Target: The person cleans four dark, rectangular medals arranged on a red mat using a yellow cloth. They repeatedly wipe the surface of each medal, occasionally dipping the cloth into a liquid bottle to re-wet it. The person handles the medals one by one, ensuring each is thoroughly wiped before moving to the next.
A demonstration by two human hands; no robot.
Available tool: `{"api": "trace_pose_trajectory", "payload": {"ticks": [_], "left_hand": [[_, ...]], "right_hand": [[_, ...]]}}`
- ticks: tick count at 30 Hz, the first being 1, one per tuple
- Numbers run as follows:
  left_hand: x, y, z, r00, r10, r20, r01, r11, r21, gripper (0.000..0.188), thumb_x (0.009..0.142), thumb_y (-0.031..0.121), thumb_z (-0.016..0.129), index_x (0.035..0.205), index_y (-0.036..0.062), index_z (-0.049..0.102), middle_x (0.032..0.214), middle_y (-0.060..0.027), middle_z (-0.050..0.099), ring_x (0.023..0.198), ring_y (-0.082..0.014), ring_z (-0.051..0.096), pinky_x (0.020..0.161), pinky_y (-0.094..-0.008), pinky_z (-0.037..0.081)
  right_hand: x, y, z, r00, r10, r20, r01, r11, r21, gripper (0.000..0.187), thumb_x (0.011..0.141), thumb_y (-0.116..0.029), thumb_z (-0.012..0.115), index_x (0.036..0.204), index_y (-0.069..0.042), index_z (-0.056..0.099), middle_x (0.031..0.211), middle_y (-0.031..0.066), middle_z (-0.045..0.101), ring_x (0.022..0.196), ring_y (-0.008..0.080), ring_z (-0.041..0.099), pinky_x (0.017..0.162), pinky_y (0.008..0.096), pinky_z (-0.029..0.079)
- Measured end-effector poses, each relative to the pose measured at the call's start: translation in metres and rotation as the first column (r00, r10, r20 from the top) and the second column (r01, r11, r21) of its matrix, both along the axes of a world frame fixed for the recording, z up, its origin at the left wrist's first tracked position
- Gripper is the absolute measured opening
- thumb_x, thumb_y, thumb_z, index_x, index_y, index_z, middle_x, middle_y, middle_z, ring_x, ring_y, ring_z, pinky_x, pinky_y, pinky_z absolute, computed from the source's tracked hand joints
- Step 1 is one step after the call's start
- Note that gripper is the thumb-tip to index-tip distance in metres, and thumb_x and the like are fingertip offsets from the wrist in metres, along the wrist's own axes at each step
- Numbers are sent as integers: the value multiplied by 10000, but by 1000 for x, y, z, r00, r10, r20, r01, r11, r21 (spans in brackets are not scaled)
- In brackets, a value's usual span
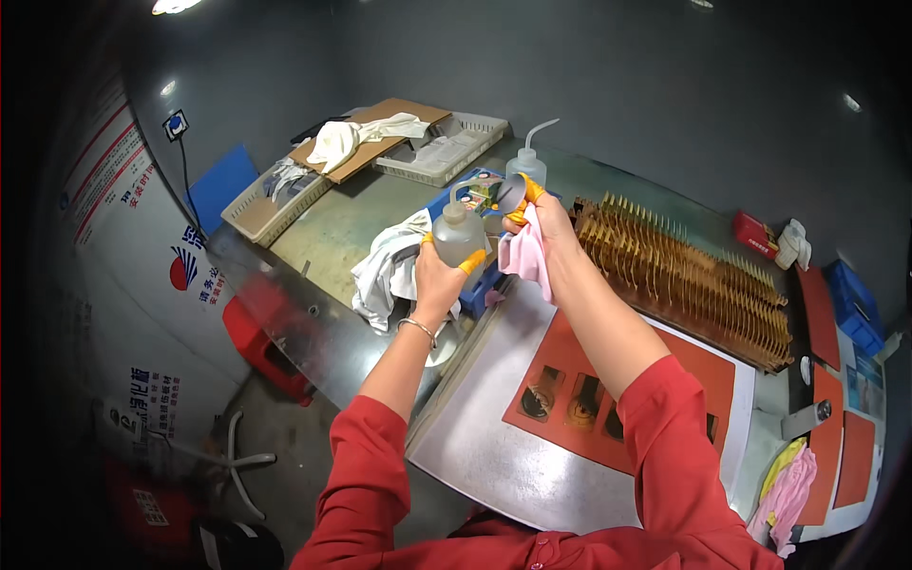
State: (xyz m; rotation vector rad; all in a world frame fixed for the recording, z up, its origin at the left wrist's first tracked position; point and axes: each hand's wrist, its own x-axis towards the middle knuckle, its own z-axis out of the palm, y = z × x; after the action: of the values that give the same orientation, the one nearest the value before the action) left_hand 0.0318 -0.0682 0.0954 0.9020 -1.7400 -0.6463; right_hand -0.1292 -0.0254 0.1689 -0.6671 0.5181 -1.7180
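My left hand (439, 285) is closed around a translucent wash bottle (458, 236) with a bent spout. Across from it, my right hand (553, 226) grips a dark, smooth, curved piece (511, 193) together with a pink cloth (525, 256) that hangs below the fingers. The bottle's spout reaches toward the dark piece; whether they touch I cannot tell. Yellow covers sit on several fingertips of both hands. Under my right forearm lies an orange-red sheet (562, 332) with cut-outs, in which dark, glossy pieces (583, 399) rest.
Right of my hands stands a long slotted brown rack (684, 280). A second wash bottle (526, 167) is behind them, a white cloth (385, 274) to the left. Farther back are white baskets (442, 163) and cardboard (389, 142). A blue bin (853, 304) and pink cloth (790, 489) lie far right.
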Motion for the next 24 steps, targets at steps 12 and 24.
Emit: {"api": "trace_pose_trajectory", "payload": {"ticks": [12, 24], "left_hand": [[8, -4, -2, 999, 26, -33, -24, 998, 59, 583, 638, 269, 804, 1052, -23, 515, 961, -185, 636, 888, -310, 627, 761, -371, 483], [6, -25, -29, 997, -1, 72, 1, 1000, -2, 561, 714, 296, 766, 1048, -70, 504, 1037, -198, 560, 931, -286, 538, 840, -358, 411]], "right_hand": [[23, 3, 21, 994, -86, -65, 95, 984, 149, 176, 915, -174, 429, 797, -103, 538, 627, 11, 506, 430, 115, 398, 391, 250, 325], [-26, 97, 22, 999, -30, -35, 29, 1000, -9, 254, 930, -244, 461, 766, -66, 535, 577, 9, 479, 429, 101, 384, 385, 247, 322]]}}
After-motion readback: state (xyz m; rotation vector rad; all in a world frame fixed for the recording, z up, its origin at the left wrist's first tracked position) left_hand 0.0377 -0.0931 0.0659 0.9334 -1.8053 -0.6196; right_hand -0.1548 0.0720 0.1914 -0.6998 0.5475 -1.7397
